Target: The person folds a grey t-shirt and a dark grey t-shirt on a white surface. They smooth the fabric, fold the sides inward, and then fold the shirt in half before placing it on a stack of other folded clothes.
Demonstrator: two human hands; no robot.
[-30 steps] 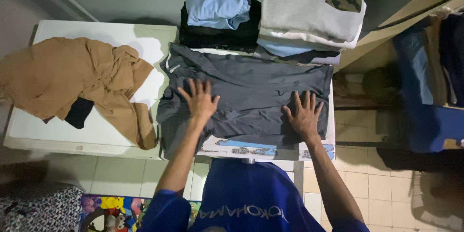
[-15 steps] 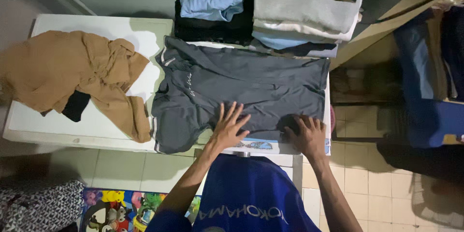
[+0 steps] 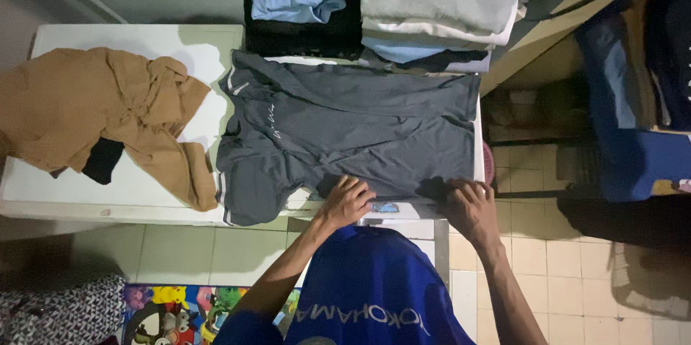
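Shirt (image 3: 345, 133), grey, lies spread flat across the right part of the white table (image 3: 129, 43), collar to the left, hem to the right. Its near edge runs along the table's near rim, and both my hands sit on that edge. My left hand (image 3: 347, 201) has its fingers curled over the cloth near the middle of the edge; my right hand (image 3: 471, 205) does the same close to the near right corner. Both seem to be pinching the fabric, though I cannot tell how much is gathered under the fingers. The shirt's right edge reaches the table's right end, with tiled floor (image 3: 547, 259) beyond. One sleeve hangs over the near rim on the left. At the far edge the shirt touches two stacks (image 3: 432, 7) of folded clothes, so there is no room that way. To the left, a crumpled brown garment (image 3: 93, 115) lies just beside the collar, with a strip of bare tabletop between them and more bare tabletop on the far left.
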